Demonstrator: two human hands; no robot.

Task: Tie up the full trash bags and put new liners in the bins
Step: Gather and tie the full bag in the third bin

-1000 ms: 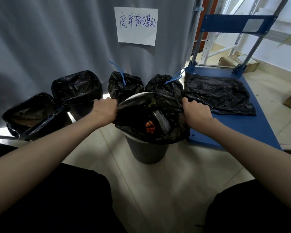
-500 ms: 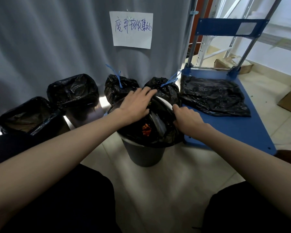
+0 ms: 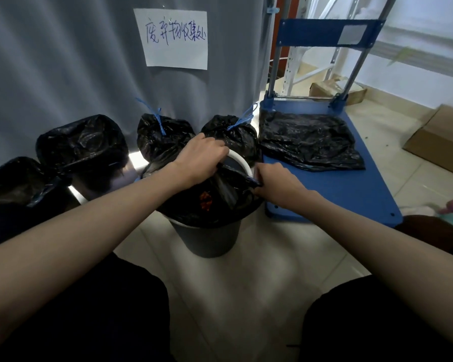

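Note:
A dark grey bin [image 3: 207, 239] stands on the floor in front of me, lined with a full black trash bag [image 3: 212, 207]; something orange shows inside. My left hand [image 3: 199, 160] grips the bag's far edge, pulled off the bin's white rim [image 3: 242, 163]. My right hand [image 3: 275, 182] grips the bag's right edge. Behind the bin stand two black bags [image 3: 162, 137] [image 3: 233, 137] tied with blue straps. Flat black liners [image 3: 309, 141] lie on a blue cart.
The blue platform cart [image 3: 351, 189] with an upright handle stands on the right. Two more black-lined bins [image 3: 81, 147] [image 3: 13, 184] stand on the left by a grey curtain [image 3: 63, 61]. Cardboard boxes [image 3: 437, 142] lie at the far right. My knees fill the bottom corners.
My left hand moved from the bag's left side across to its far edge and closed on it, baring the white rim. My right hand shifted inward, still gripping the right edge.

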